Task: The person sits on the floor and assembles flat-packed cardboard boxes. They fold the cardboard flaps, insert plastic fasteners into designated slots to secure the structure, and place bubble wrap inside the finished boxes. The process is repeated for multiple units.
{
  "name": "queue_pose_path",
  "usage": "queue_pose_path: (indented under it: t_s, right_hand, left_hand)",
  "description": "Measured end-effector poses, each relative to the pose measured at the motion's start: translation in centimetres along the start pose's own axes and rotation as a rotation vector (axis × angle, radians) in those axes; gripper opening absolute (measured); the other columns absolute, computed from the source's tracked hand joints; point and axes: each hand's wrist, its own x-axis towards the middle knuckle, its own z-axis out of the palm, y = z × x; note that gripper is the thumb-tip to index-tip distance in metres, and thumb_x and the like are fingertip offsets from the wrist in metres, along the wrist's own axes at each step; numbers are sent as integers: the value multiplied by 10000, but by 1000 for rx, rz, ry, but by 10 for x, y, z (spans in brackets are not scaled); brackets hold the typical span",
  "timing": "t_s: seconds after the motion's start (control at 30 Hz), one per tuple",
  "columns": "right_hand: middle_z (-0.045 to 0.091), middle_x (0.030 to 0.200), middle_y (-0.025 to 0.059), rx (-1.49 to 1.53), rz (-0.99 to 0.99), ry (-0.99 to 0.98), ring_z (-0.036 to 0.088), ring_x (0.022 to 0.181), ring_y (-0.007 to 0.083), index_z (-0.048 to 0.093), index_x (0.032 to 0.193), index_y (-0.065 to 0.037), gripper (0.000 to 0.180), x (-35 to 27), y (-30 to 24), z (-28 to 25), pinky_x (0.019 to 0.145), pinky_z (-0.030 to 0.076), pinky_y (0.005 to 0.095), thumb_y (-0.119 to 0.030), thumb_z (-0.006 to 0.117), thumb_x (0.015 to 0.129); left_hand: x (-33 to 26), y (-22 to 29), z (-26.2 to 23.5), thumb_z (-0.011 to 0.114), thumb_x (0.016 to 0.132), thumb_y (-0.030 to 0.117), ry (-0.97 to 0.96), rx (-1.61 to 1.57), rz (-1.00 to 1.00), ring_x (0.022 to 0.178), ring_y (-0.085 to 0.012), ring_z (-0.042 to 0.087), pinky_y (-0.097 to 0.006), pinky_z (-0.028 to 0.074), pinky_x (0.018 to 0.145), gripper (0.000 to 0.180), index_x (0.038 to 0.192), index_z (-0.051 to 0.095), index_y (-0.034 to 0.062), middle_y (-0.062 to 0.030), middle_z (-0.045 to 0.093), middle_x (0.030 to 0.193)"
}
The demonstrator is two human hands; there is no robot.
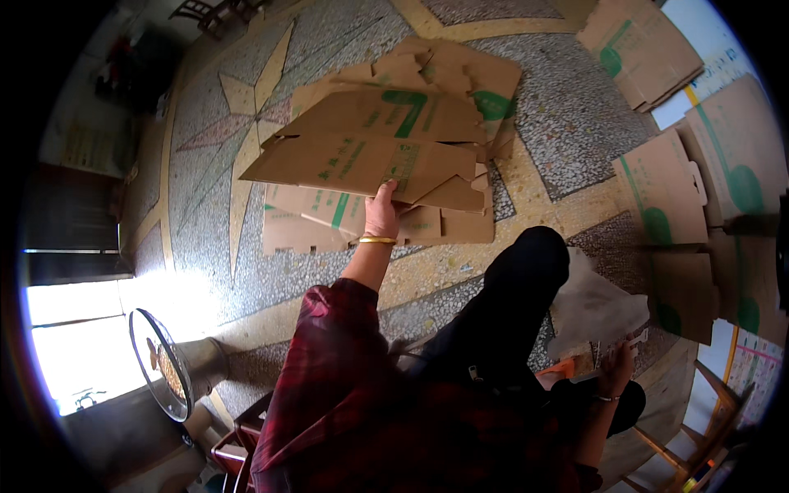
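Note:
My left hand (380, 215), with a gold bangle at the wrist, reaches forward and is closed on the near edge of a flattened cardboard carton (329, 162). This brown carton with green print is tilted up over a loose pile of flattened cartons (308, 233) on the floor. My right hand (616, 371) is low at the right, beside my knee, with its fingers curled and slightly blurred. A small pale, jagged-edged thing (639, 338) shows at its fingertips; its kind is unclear. Just beyond that hand lies a crumpled, greyish see-through plastic sheet (600, 306).
More flattened cartons (662, 187) lean along the right side. A wooden chair (699, 427) stands at the lower right, a round fan (160, 366) at the lower left. Something orange (561, 369) shows beside my leg. The speckled stone floor (567, 107) has yellow inlaid bands.

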Motion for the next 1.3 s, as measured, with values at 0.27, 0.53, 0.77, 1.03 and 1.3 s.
queue_pose_path:
  t_s: [0.27,0.53,0.77,1.03,1.3]
  right_hand:
    - [451,609,-24,300,-121,-219,341,422,32,463,1203,-30,360,8,-19,-77,352,251,172,-200,498,887]
    - [400,494,-28,282,-169,-370,348,401,53,547,984,-21,153,-23,-81,-63,354,266,203,-104,491,867]
    - [411,505,-29,191,-319,-448,341,411,53,565,1022,-30,191,-53,-119,-44,375,265,190,-123,476,880]
    - [415,532,-22,530,-373,-354,373,439,67,524,1024,-22,357,-59,-147,-54,405,310,183,-325,385,894]
    - [318,452,-50,681,-52,-413,290,380,54,512,863,-8,656,-60,-128,-61,367,256,171,-605,241,877]
  left_hand:
    - [-61,8,91,500,815,87,-315,-111,13,971,-240,544,-386,468,836,294,1096,476,2,-108,543,1053]
    - [-122,16,158,557,809,140,-682,224,120,1028,-188,494,-331,418,872,419,1183,438,-7,-84,524,1111]
    - [-163,69,208,545,851,99,-855,752,607,903,-214,559,-296,433,800,259,1073,530,-32,-110,596,1002]
    - [-191,31,200,503,618,-116,-1108,1036,1276,1078,-341,527,-392,421,914,485,1086,563,-3,-204,543,1149]
    - [-209,-22,134,499,652,-99,-1194,1273,1084,1044,-301,549,-391,430,907,451,1055,607,72,-154,556,1147]
